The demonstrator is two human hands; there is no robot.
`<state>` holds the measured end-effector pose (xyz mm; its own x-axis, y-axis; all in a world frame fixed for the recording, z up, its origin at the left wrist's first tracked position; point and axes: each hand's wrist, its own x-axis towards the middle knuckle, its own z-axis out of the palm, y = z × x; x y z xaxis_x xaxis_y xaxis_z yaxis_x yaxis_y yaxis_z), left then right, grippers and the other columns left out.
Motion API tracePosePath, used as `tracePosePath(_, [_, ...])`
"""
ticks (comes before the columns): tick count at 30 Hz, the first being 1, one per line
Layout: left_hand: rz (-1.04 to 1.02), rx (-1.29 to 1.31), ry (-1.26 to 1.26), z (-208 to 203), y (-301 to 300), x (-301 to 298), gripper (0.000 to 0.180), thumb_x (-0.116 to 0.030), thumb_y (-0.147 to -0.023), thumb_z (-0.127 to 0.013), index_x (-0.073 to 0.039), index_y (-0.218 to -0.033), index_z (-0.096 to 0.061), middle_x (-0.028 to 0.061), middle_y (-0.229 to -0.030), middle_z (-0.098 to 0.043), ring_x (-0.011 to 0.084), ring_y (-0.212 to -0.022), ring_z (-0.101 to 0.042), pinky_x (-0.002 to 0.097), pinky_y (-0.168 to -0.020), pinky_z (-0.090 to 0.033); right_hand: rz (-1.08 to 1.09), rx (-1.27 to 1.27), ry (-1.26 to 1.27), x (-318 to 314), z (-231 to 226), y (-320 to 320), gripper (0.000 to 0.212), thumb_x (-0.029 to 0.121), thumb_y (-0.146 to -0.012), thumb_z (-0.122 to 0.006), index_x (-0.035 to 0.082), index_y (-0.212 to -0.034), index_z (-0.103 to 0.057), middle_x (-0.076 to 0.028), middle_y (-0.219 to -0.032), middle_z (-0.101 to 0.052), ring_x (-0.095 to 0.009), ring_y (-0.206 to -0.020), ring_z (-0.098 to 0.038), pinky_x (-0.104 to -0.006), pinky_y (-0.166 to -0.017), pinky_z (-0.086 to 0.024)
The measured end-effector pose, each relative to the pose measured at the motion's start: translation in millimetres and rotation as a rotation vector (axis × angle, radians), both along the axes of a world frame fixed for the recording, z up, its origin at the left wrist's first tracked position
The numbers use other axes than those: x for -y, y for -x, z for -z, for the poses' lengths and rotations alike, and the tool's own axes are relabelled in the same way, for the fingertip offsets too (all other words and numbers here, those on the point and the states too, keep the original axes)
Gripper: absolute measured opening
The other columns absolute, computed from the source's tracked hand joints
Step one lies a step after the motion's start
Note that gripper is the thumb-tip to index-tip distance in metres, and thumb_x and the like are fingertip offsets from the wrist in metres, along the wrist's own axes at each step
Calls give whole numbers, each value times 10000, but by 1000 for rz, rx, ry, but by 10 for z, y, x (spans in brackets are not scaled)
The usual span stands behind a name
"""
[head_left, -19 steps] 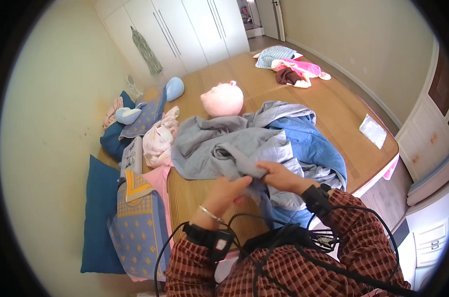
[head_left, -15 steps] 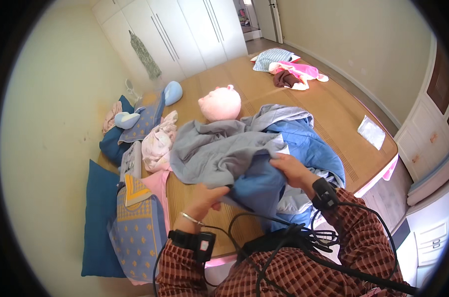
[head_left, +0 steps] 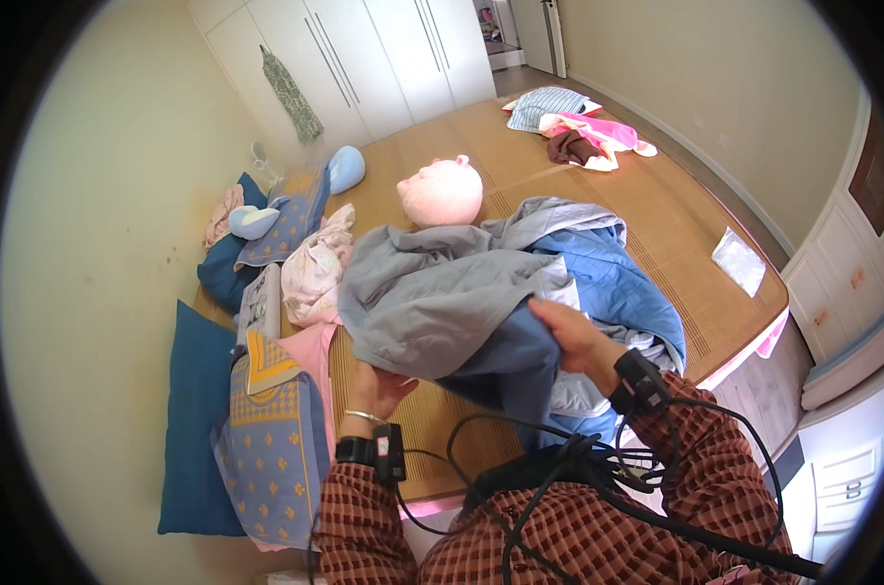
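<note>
Grey-blue fabric fills the middle of a bed (head_left: 656, 210) covered with a woven straw-coloured mat, where a person in a red checked shirt handles a bunched quilt cover (head_left: 432, 297) near the mat's near edge. The right hand (head_left: 578, 336) is clenched on a fold where the grey side meets the darker blue lining, thumb on top and fingers tucked under the cloth. The left hand (head_left: 375, 388) sits beneath the cover's lower left edge, palm up and touching the fabric from below; its fingers are hidden by the cloth, so whether they grip it cannot be told. Both wrists carry black strapped devices (cables trail from them across the shirt).

Just behind the cover, toward the centre of the mat, lies a round pink plush toy (head_left: 442, 192). At the far right corner rests a heap of pink, white and striped clothes (head_left: 578, 127). A flat white packet (head_left: 739, 260) lies close to the right edge. Along the left edge are stacked a blue patterned pillow (head_left: 271, 448), a plain blue cushion (head_left: 200, 409) and a pale floral bundle (head_left: 315, 268). White wardrobe doors (head_left: 383, 49) stand beyond the bed.
</note>
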<state>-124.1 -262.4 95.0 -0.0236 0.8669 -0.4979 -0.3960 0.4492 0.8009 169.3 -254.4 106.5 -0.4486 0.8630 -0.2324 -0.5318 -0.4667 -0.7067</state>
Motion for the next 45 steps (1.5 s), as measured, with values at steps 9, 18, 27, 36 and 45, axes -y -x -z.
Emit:
tracePosePath(9, [183,550,-200,463,-365,265,437,-264,-833,-409,-78,-1228,-379,85,-1225,-445,255,-1129,-414,423,-951,-325,-288,131,-176,241,298,247,365,312,-860,-475,64,-1128,-474,-33,-910,-567,-92,-776,-536,-219,-644,-442])
tracePosePath(18, [-134,186,-187,180,644,35,184,-152,-842,-451,-46,-979,-512,95,-991,-570,251,-908,-563,438,-787,-468,77,298,-86,6,645,-1158,403,271,-832,-509,63,-1170,-440,-94,-1008,-574,-183,-860,-570,-301,-713,-467])
tracePosePath(27, [-700,-853,-547,-1182,3518,852,184,-109,-756,-514,5,-896,-547,108,-809,-591,183,-652,-551,290,-536,-468,1134,158,502,1143,1902,-3105,244,201,-807,-522,75,-1015,-502,-72,-892,-537,-175,-776,-509,-305,-647,-405])
tracePosePath(36, [-691,-2074,-330,-2228,4041,1630,340,-179,-656,-688,29,-900,-575,151,-785,-605,240,-690,-570,351,-626,-479,874,577,746,1499,2632,-2490,391,166,-730,-590,151,-1090,-436,-48,-1057,-445,-219,-990,-417,-462,-859,-317])
tracePosePath(45, [-940,-414,-532,-1513,4433,2234,323,-131,-812,-443,52,-1076,-471,157,-973,-550,295,-972,-511,362,-876,-409,267,1377,710,1209,3148,-2646,488,172,-659,-625,89,-1121,-494,-54,-850,-548,-199,-766,-519,-385,-583,-422])
